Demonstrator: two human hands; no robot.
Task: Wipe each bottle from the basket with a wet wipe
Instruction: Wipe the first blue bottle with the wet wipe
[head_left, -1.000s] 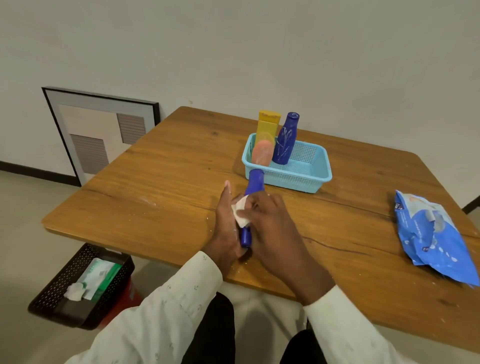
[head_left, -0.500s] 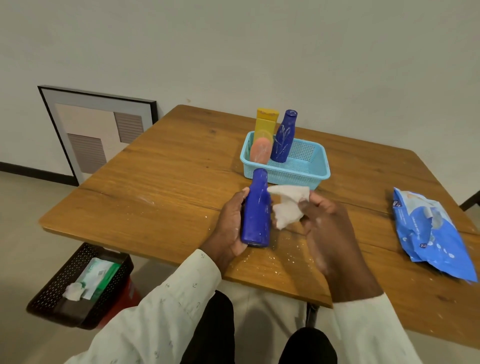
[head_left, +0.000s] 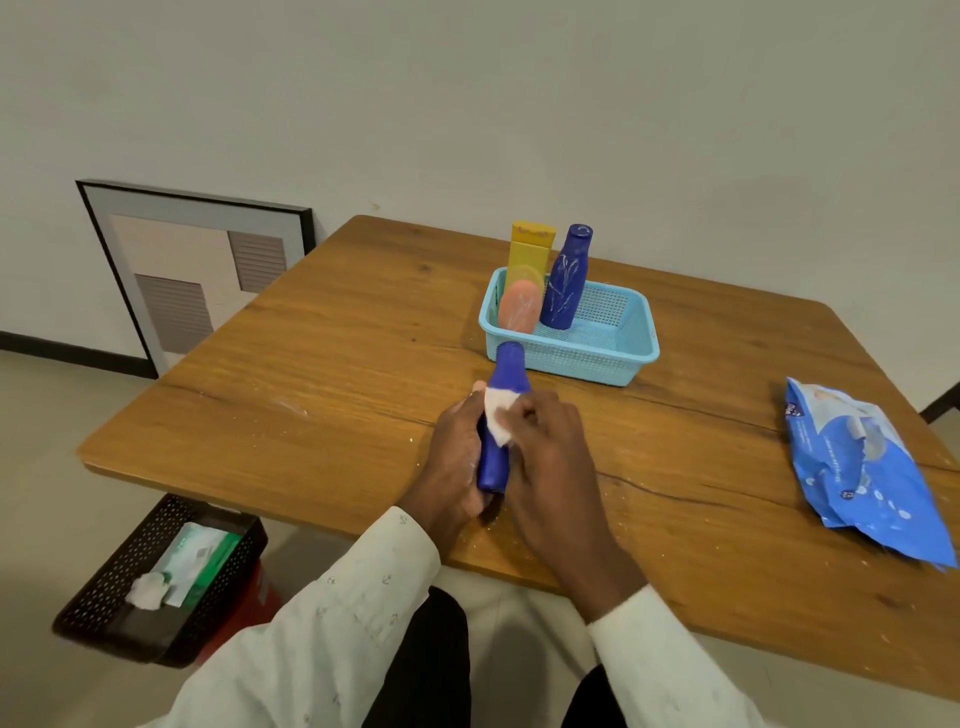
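The right hand (head_left: 545, 441) has returned to the blue bottle (head_left: 501, 415) from its lifted position half a second ago and again presses the wet wipe (head_left: 498, 410) against the bottle's shoulder. The left hand (head_left: 457, 441) remains clamped around the lower body, holding the bottle just above the tabletop (head_left: 337, 374), in front of the basket (head_left: 597, 358). Judgement: wiping of this bottle continues; three bottles in the basket remain.

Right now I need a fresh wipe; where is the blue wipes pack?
The blue wipes pack lies flat on the wooden table at the far right of the head view, right of the light blue basket.
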